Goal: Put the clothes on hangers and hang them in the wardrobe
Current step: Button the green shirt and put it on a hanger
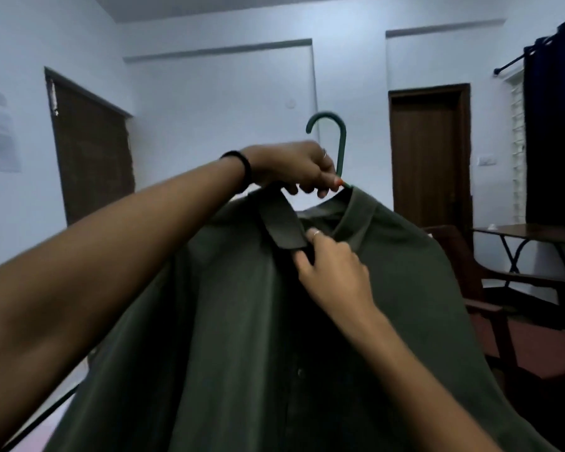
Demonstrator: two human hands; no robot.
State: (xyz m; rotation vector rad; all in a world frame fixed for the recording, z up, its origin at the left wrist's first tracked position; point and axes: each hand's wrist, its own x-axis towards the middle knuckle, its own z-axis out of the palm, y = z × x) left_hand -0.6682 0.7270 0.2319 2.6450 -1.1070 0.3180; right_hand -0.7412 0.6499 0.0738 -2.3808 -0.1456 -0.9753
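A dark olive-green shirt (405, 288) hangs on a green plastic hanger (335, 125), held up in front of me. My left hand (294, 168) grips the hanger just below its hook, at the collar. My right hand (333, 272) pinches the shirt's front placket under the collar, fingers curled into the dark opening. The hanger's shoulders are hidden inside the shirt. No wardrobe shows in this view.
Two brown wooden doors stand in the white walls: one at the left (92, 158), one at the right (428, 158). A wooden chair (490, 308) and a table (535, 233) sit at the right, under a dark curtain (555, 125).
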